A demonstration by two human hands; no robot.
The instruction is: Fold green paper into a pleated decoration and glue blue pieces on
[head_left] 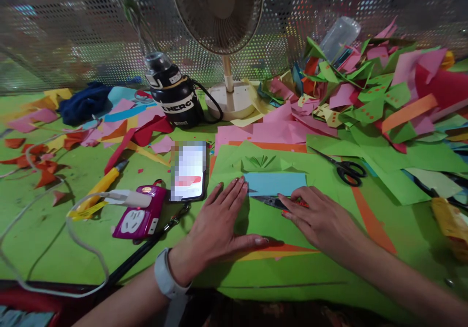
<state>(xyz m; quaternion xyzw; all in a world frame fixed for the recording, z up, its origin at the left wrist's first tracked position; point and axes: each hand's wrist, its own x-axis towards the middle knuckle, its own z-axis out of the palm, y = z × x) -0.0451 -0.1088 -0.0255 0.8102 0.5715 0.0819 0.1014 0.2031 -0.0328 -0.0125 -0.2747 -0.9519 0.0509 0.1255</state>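
A light blue paper strip [276, 183] lies on green paper [263, 227] before me. My left hand [219, 222] rests flat with its fingers spread, the fingertips at the strip's left end and the thumb on the green paper. My right hand [316, 215] is curled at the strip's lower right edge, its fingers round a dark tool with red parts [274, 201]. The tool's narrow dark end points left, just below the strip. Part of the tool is hidden under the fingers. Above the strip sits a folded green paper piece [261, 161].
Black scissors [349, 171] lie to the right, below a heap of coloured paper [376, 93]. A phone [189, 171], a purple device [141, 213] with a white cable and a yellow cutter [100, 185] are at left. Behind stand a black bottle [175, 98] and a fan [221, 5].
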